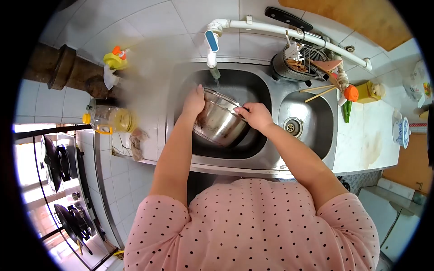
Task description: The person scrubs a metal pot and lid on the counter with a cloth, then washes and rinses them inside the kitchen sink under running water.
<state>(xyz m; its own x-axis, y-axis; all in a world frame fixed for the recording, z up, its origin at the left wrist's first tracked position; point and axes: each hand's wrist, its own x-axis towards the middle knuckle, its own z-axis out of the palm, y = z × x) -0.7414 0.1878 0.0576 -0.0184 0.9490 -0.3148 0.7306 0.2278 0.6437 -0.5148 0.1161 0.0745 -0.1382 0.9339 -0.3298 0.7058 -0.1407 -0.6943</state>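
A shiny steel pot [221, 119] is tilted over the large left sink basin [260, 90], its opening turned toward the faucet [211, 58]. My left hand [194, 103] grips the pot's rim on the left. On the right, my right hand [255, 116] holds the rim with the thumb showing along the edge. Water seems to run from the faucet's grey spout just beyond the rim. The pot's inside is mostly hidden from me.
To the right lies a smaller basin [316, 135] with chopsticks [320, 93] across its far edge. A utensil basket [296, 63] stands behind. An oil jug [110, 119] and a rag [137, 143] sit left; a green vegetable [346, 111] lies on the right counter.
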